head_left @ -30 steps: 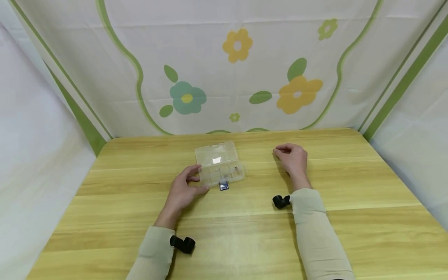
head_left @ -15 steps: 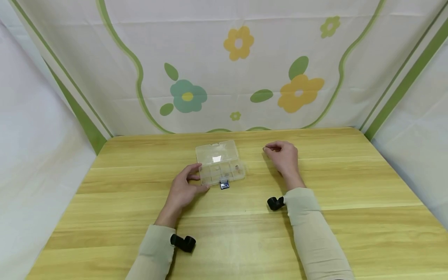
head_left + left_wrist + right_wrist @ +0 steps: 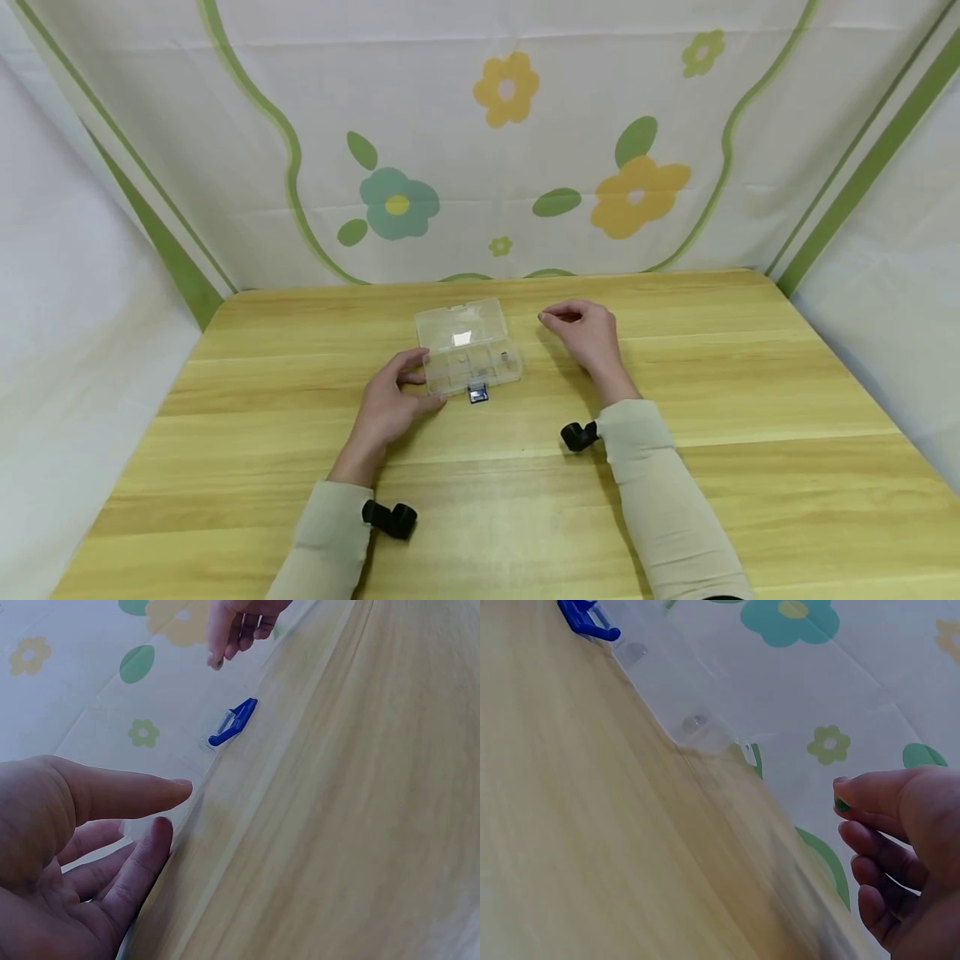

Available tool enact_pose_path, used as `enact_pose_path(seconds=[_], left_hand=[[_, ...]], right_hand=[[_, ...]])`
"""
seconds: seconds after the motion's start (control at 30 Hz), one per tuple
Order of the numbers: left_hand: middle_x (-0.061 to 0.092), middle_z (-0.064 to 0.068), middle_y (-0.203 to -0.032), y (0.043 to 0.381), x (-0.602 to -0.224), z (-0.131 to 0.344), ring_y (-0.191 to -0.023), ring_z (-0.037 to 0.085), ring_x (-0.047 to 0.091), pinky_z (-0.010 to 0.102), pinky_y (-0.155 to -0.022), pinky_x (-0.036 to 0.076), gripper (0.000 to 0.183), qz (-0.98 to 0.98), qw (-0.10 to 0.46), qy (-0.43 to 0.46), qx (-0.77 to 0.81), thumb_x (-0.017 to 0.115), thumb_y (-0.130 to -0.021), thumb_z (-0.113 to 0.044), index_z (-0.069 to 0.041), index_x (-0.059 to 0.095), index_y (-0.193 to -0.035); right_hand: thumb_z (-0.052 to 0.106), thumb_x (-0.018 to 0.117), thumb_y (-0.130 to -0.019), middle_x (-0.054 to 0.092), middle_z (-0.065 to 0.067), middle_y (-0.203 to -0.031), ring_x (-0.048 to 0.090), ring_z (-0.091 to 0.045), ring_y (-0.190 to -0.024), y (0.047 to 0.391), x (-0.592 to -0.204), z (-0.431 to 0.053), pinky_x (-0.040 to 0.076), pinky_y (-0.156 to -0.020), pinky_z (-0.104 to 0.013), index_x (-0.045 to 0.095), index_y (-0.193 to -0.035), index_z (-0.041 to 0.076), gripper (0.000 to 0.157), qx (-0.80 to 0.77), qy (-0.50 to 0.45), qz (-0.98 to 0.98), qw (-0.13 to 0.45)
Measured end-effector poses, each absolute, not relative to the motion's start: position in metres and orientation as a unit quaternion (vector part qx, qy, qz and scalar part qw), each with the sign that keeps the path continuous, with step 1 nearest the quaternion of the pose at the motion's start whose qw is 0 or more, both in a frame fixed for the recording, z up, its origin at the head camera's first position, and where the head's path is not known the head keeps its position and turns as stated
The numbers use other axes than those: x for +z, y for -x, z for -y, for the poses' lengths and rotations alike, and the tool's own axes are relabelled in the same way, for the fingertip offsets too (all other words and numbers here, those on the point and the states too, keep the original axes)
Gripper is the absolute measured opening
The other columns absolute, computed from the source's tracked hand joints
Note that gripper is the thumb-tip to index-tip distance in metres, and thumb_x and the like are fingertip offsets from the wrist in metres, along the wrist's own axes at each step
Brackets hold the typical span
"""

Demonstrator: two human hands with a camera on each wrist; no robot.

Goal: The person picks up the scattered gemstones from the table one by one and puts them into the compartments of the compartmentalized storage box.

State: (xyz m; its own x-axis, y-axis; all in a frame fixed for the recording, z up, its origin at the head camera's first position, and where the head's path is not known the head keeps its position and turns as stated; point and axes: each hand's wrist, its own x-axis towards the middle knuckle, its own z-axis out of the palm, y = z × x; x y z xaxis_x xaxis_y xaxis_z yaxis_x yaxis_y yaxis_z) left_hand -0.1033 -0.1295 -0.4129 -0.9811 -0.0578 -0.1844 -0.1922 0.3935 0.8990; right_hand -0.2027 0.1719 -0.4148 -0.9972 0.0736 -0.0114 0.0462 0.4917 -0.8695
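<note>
A clear plastic compartment box (image 3: 462,367) lies on the table with its lid (image 3: 459,323) raised back. Its blue latch (image 3: 477,392) hangs at the front. My left hand (image 3: 392,402) grips the box's left end, thumb at the front corner and fingers at the side. To the right of the box, my right hand (image 3: 585,332) pinches a tiny dark green piece (image 3: 841,805) between thumb and forefinger, above the table. Most of that piece is hidden by the fingertips. Inside the box, a small dark thing (image 3: 505,356) sits in a right-hand compartment.
The wooden table (image 3: 480,500) ends at the back against a flower-printed cloth (image 3: 450,125). White cloth also hangs at both sides. A black wrist camera (image 3: 390,520) is strapped to the left sleeve, and another camera (image 3: 579,436) to the right one.
My right hand has moved left across the table, closer to the box, still pinching the tiny piece. My left hand and the box have stayed in place.
</note>
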Motion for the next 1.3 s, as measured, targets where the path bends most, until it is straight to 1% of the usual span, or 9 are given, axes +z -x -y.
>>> enact_pose_path(seconds=[0.33,0.63,0.73,0.9,1.07,1.23,1.3], left_hand=[[0.066,0.014,-0.145,0.106,-0.415,0.131,-0.128,0.032,0.062,0.046,-0.109,0.047,0.077,-0.834,0.058,0.071,0.544,0.087,-0.087,-0.003,-0.018,0.056,-0.155],[0.061,0.010,-0.154,0.105,-0.413,0.130,-0.129,0.031,0.061,0.047,-0.110,0.047,0.076,-0.836,0.058,0.067,0.542,0.087,-0.087,-0.004,-0.016,0.056,-0.156],[0.060,0.010,-0.154,0.105,-0.413,0.130,-0.130,0.031,0.061,0.047,-0.110,0.047,0.076,-0.836,0.060,0.067,0.541,0.087,-0.087,-0.004,-0.016,0.056,-0.155],[0.064,0.011,-0.148,0.107,-0.413,0.130,-0.128,0.031,0.061,0.046,-0.109,0.047,0.076,-0.833,0.059,0.069,0.545,0.088,-0.087,-0.005,-0.017,0.056,-0.155],[0.066,0.014,-0.142,0.106,-0.413,0.130,-0.128,0.032,0.062,0.047,-0.110,0.047,0.076,-0.834,0.058,0.072,0.543,0.088,-0.087,-0.005,-0.018,0.057,-0.155],[0.069,0.016,-0.135,0.106,-0.413,0.130,-0.127,0.032,0.064,0.049,-0.110,0.048,0.076,-0.838,0.057,0.071,0.538,0.089,-0.086,-0.007,-0.018,0.057,-0.154],[0.069,0.016,-0.135,0.106,-0.413,0.130,-0.127,0.032,0.064,0.049,-0.110,0.048,0.076,-0.838,0.058,0.071,0.537,0.089,-0.086,-0.007,-0.018,0.057,-0.154]], right_hand=[[0.037,0.079,-0.099,0.075,-0.007,-0.113,0.066,-0.027,-0.106,0.200,-0.412,-0.157,0.053,-0.083,-0.038,0.083,-0.112,0.017,0.024,0.494,0.005,0.869,-0.005],[0.031,0.081,-0.098,0.076,-0.007,-0.109,0.066,-0.026,-0.106,0.194,-0.409,-0.139,0.053,-0.084,-0.038,0.084,-0.108,0.015,0.019,0.490,-0.028,0.871,0.000],[0.029,0.082,-0.097,0.077,-0.007,-0.111,0.066,-0.026,-0.107,0.191,-0.409,-0.130,0.053,-0.086,-0.038,0.084,-0.107,0.014,0.018,0.488,-0.040,0.872,-0.001],[0.027,0.082,-0.097,0.076,-0.006,-0.115,0.064,-0.026,-0.109,0.186,-0.410,-0.115,0.052,-0.088,-0.039,0.086,-0.105,0.015,0.014,0.488,-0.067,0.870,0.005],[0.027,0.082,-0.097,0.076,-0.004,-0.110,0.062,-0.025,-0.107,0.182,-0.412,-0.101,0.051,-0.087,-0.040,0.086,-0.102,0.016,0.012,0.471,-0.107,0.875,0.018],[0.024,0.083,-0.097,0.078,-0.003,-0.106,0.063,-0.026,-0.108,0.178,-0.411,-0.089,0.050,-0.096,-0.045,0.086,-0.103,0.015,0.011,0.456,-0.132,0.880,0.020],[0.024,0.083,-0.096,0.079,-0.002,-0.105,0.063,-0.025,-0.109,0.177,-0.410,-0.086,0.049,-0.099,-0.046,0.086,-0.103,0.015,0.011,0.455,-0.136,0.880,0.019]])
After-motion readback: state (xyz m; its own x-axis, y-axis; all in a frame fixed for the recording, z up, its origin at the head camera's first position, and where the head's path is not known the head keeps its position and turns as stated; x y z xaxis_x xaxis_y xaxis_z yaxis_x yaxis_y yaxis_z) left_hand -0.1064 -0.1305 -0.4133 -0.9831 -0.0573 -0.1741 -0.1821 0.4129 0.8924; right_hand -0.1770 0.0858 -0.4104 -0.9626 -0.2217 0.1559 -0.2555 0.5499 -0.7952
